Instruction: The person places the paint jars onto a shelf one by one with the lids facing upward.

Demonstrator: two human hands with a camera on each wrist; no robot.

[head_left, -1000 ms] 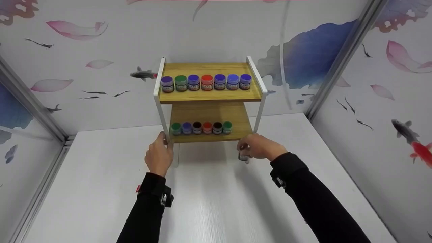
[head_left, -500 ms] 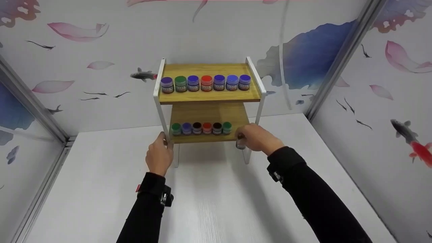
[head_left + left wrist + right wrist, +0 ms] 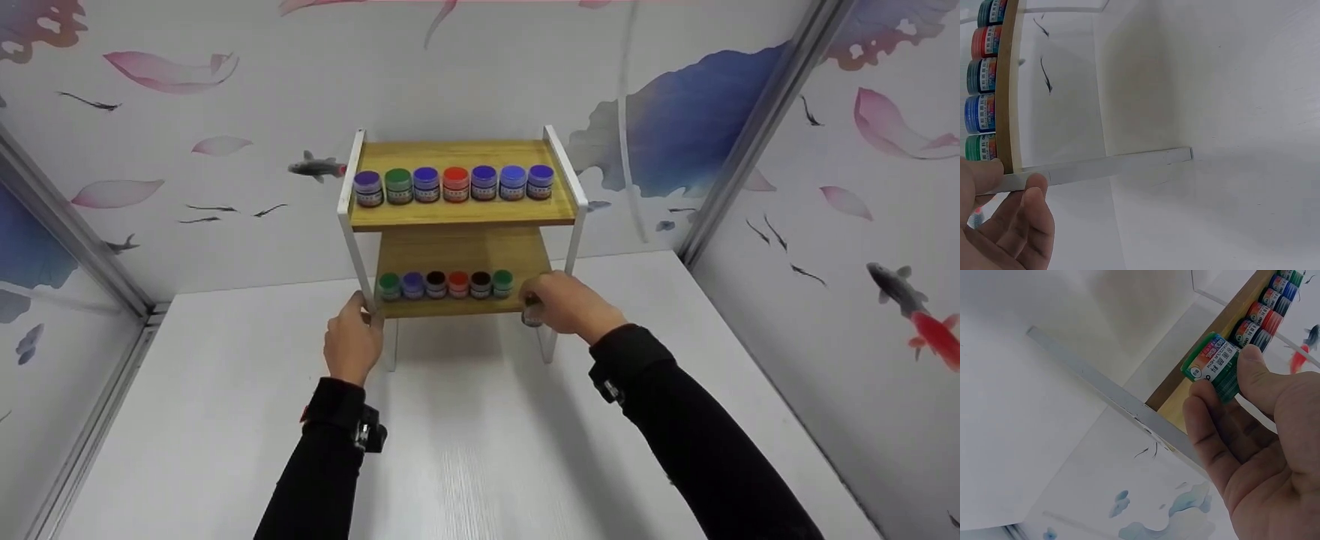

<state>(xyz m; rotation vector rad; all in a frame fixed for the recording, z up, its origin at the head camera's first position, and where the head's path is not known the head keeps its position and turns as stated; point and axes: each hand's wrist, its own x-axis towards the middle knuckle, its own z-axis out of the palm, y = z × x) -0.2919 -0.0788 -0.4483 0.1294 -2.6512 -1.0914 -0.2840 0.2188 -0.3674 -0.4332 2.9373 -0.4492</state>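
A two-tier wooden shelf rack (image 3: 465, 216) with white side frames stands against the back wall. Around its left front leg (image 3: 1112, 166) the fingers and thumb of my left hand (image 3: 352, 341) are pinched, at lower-shelf height. My right hand (image 3: 566, 304) holds a small paint jar (image 3: 1213, 363) with green showing at both ends, between thumb and fingers. In the head view that jar is just in front of the right end of the lower shelf (image 3: 465, 251), mostly covered by the hand. A row of green, blue, black and red-lidded jars (image 3: 458, 283) lines the lower shelf's front.
Several purple, green, blue and red-lidded jars (image 3: 456, 184) stand in a row on the upper shelf. The rack stands on a white tabletop (image 3: 450, 442). Printed wall panels meet at metal corner posts (image 3: 757, 135) on the left and right.
My right hand has risen and shifted slightly left with the paint jar, from below the lower shelf up to its front edge. My left hand keeps its hold on the leg.
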